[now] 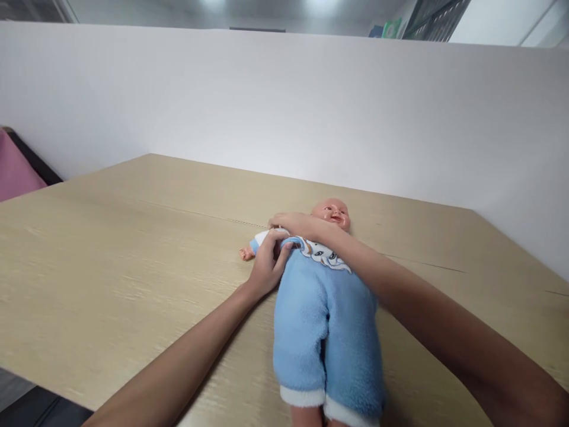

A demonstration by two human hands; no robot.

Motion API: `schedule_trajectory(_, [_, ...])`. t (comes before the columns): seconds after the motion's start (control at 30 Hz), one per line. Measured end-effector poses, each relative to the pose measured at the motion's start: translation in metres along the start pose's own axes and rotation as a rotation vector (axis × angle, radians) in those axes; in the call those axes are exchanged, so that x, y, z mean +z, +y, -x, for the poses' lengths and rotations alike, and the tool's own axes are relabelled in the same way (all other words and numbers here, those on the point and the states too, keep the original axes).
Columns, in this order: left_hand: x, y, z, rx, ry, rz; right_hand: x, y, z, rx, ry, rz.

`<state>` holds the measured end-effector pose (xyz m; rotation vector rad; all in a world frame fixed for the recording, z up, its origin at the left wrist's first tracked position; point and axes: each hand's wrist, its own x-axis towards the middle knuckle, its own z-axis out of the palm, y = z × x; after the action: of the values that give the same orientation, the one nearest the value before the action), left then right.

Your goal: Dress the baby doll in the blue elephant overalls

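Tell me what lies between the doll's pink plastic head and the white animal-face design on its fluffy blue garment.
In the head view, the person's bare right forearm crosses between the plastic head and the design; it hides what lies underneath.

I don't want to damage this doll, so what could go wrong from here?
The right forearm slants across the chest close below the doll's head, so it might bump or press on it. The left hand is at the upper edge of the blue outfit, beside the doll's outstretched arm; a hard tug could strain either. The right hand is just beyond the left, so the two might get in each other's way.
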<state>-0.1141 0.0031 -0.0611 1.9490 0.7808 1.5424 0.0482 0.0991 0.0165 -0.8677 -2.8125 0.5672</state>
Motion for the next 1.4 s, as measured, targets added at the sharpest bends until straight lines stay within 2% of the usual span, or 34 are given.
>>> schedule_trajectory(0.07, [-0.001,0.001,0.000,0.018,-0.011,-0.011,-0.005,-0.007,0.011,0.017,0.091,0.004])
schedule_trajectory(0.17, [-0.002,-0.001,0.002,0.058,-0.031,-0.037,-0.013,-0.016,0.036,0.107,0.323,-0.028])
schedule_trajectory(0.27, [-0.004,-0.004,0.005,0.164,-0.020,-0.095,-0.016,-0.016,0.057,0.161,0.482,-0.174])
schedule_trajectory(0.4, [-0.008,-0.005,0.010,0.355,0.037,-0.250,-0.012,-0.010,0.070,0.106,0.471,-0.356])
schedule_trajectory(0.53, [-0.009,-0.003,0.011,0.459,0.071,-0.252,-0.008,-0.012,0.067,0.098,0.468,-0.251])
schedule_trajectory(0.63, [-0.004,-0.004,0.010,0.345,0.115,-0.072,-0.004,-0.013,0.063,0.126,0.467,-0.219])
schedule_trajectory(0.8, [0.006,0.000,0.004,-0.147,0.185,0.146,-0.001,-0.022,0.070,0.180,0.509,-0.284])
schedule_trajectory(0.9, [0.006,0.002,-0.003,-0.355,0.155,0.319,-0.003,-0.041,0.091,0.339,0.572,-0.343])
schedule_trajectory(0.97, [0.006,-0.002,-0.007,-0.413,0.132,0.397,-0.004,-0.055,0.105,0.431,0.523,-0.352])
schedule_trajectory(1.03, [0.007,-0.009,-0.009,-0.468,0.135,0.462,0.000,-0.064,0.116,0.454,0.454,-0.316])
schedule_trajectory(1.07, [0.009,-0.014,-0.010,-0.508,0.147,0.502,0.004,-0.066,0.118,0.452,0.450,-0.301])
schedule_trajectory(1.13, [0.013,-0.023,-0.010,-0.615,0.154,0.592,0.014,-0.064,0.120,0.446,0.522,-0.334])
schedule_trajectory(1.23, [0.017,-0.031,-0.012,-0.724,0.120,0.659,0.030,-0.051,0.119,0.451,0.666,-0.604])
schedule_trajectory(1.33, [0.013,-0.035,-0.015,-0.680,0.028,0.597,0.041,-0.038,0.122,0.467,0.749,-0.952])
schedule_trajectory(1.4, [0.008,-0.035,-0.019,-0.620,-0.053,0.538,0.044,-0.032,0.126,0.479,0.789,-1.098])
